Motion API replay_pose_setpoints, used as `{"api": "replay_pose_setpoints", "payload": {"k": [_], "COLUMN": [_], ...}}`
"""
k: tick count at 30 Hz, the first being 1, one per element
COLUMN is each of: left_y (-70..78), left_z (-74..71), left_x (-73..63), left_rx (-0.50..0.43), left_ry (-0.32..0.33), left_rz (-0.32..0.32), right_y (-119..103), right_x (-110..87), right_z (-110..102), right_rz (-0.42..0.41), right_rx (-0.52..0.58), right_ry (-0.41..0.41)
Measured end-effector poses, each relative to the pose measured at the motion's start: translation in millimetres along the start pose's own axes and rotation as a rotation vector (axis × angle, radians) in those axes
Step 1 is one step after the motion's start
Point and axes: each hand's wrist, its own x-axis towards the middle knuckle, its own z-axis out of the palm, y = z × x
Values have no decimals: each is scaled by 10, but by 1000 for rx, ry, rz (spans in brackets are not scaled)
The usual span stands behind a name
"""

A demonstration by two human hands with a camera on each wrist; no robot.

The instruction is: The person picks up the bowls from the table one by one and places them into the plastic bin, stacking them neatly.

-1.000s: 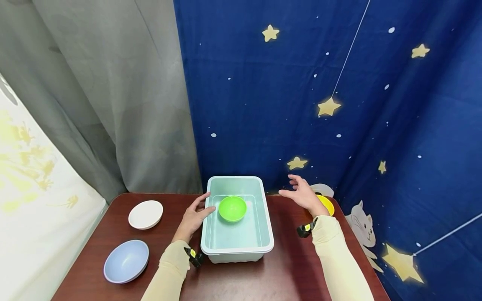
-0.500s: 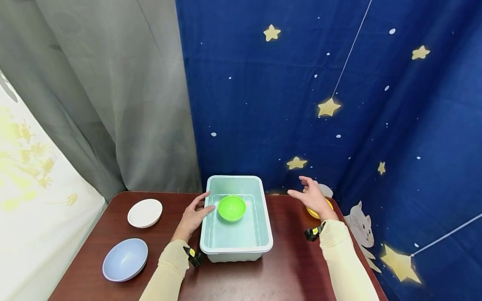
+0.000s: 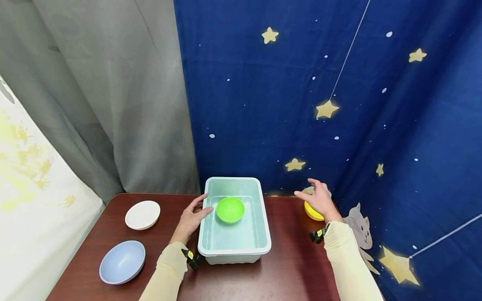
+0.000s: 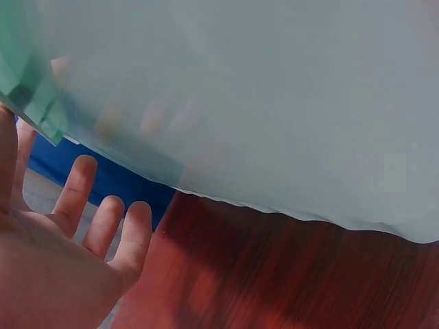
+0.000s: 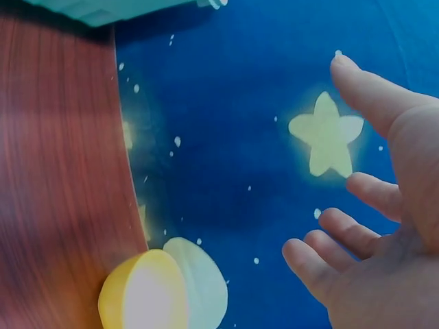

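A pale green rectangular tub (image 3: 265, 234) stands on the table with a bright green bowl (image 3: 230, 210) inside it. My left hand (image 3: 190, 219) is at the tub's left rim, thumb reaching over the edge; in the left wrist view several straight, spread fingers (image 4: 74, 188) lie outside the wall. Whether the thumb presses the rim cannot be told. My right hand (image 3: 320, 200) hovers near a yellow bowl (image 3: 312, 212) at the table's far right, thumb and fingers spread, holding nothing. The right wrist view has the yellow bowl (image 5: 113, 298) apart from the fingers.
At the left of the table lie a white bowl (image 3: 142, 215) and, nearer, a light blue bowl (image 3: 122, 262). The dark red-brown table (image 3: 286, 267) meets a blue star-patterned curtain (image 3: 260, 125) and a grey curtain (image 3: 150, 104) behind.
My right hand has moved rightward and slightly down, over towards the yellow bowl. The left hand has stayed at the tub's rim, and the bowls have not moved on the table.
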Motion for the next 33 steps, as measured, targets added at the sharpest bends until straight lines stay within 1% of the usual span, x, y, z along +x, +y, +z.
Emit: {"api": "replay_pose_setpoints", "payload": {"k": [4, 9, 15, 19, 22, 28, 31, 33], "left_y": [-35, -58, -31, -39, -118, -373, -429, -432], "left_z": [-8, -5, -1, 5, 17, 33, 35, 33], "left_x": [19, 52, 23, 17, 71, 238, 269, 270], "left_rx": [-22, -19, -25, -2, 0, -13, -15, -18], "left_ry": [3, 17, 30, 32, 36, 60, 65, 62], "left_rz": [2, -1, 5, 6, 1, 14, 19, 19], "right_y": [63, 154, 262, 344, 417, 549, 613, 655], "right_x": [4, 29, 80, 99, 108, 115, 121, 127], "right_z": [-14, -30, -34, -22, -13, 21, 45, 65], "right_rz": [27, 57, 92, 118, 124, 125, 140, 149], "right_rx": [-17, -33, -62, -72, -80, -77, -64, -59], "right_ry": [20, 34, 30, 41, 58, 98, 124, 145]}}
